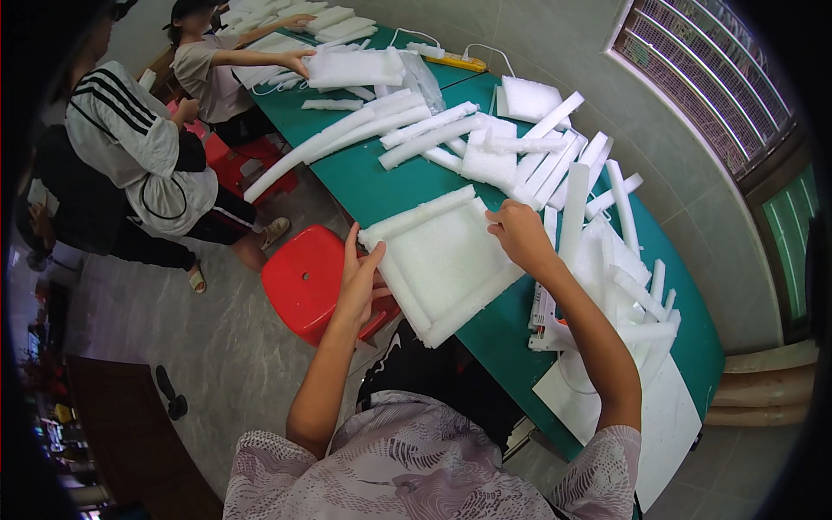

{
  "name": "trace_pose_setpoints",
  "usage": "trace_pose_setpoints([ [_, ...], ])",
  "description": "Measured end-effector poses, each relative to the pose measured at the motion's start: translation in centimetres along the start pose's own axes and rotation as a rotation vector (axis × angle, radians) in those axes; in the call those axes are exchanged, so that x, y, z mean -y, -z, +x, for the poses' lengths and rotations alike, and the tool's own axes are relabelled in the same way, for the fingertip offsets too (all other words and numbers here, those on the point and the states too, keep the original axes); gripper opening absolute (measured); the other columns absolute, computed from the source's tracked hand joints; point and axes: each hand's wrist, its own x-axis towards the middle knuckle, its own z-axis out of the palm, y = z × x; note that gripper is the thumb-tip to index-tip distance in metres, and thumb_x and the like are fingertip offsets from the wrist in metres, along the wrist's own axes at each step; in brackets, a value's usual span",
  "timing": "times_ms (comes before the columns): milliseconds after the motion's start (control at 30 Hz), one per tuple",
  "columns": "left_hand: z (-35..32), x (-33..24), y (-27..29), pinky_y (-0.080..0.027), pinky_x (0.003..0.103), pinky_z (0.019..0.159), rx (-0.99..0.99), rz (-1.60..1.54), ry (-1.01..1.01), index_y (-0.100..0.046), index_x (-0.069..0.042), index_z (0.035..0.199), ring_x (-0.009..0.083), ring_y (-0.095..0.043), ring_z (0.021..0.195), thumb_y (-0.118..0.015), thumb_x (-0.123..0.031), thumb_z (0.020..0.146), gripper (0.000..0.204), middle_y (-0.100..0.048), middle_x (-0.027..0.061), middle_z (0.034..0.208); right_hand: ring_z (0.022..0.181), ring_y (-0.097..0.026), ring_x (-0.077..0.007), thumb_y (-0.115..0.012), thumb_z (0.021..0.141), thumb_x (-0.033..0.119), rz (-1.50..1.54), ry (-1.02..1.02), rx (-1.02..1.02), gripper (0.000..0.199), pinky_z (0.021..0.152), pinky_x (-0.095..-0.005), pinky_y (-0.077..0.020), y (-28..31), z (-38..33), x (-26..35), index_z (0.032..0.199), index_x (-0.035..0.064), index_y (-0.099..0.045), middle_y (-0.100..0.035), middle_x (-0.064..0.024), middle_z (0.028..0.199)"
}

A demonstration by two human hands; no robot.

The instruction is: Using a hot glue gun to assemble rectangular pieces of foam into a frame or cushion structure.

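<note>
A shallow square white foam tray, walled by raised foam strips, overhangs the green table. The left hand pinches its left side; the right hand's fingers bend at its right edge, grip unclear.

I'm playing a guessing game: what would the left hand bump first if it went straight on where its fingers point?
Probably a long white foam strip on the green table. The left hand's height is hard to judge, though, so it might hit the table first.
</note>
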Motion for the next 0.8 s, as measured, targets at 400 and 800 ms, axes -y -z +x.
trace_pose_setpoints([
  [400, -0.1, 1.4, -0.4, -0.047, 0.045, 0.088, -0.120, 0.107, -0.188, -0.029, -0.012, 0.139, 0.0290, -0.052, 0.107, -0.062, -0.024, 0.090, 0.060, -0.044, 0.0176, 0.123, 0.084, -0.059, -0.0360, -0.064, 0.079, 0.007, -0.020, 0.035, -0.008, 0.011, 0.074, -0.0437, -0.0476, -0.1, 0.4, -0.3, 0.087, -0.0006, -0.066, -0.056, -0.0190, 0.085],
  [800, 1.4, 4.4, 0.7, -0.043, 0.031, 0.079, -0.357, 0.456, -0.559, -0.055, 0.000, 0.100, 0.0164, -0.047, 0.086, -0.071, -0.020, 0.081, 0.032, -0.047, 0.0086, 0.102, 0.084, -0.059, -0.0364, -0.064, 0.078, 0.007, -0.014, 0.020, -0.022, 0.011, 0.074, -0.0442, -0.0476, -0.3, -0.4, -0.5, 0.086, -0.0001, -0.065, -0.055, -0.0187, 0.085],
])
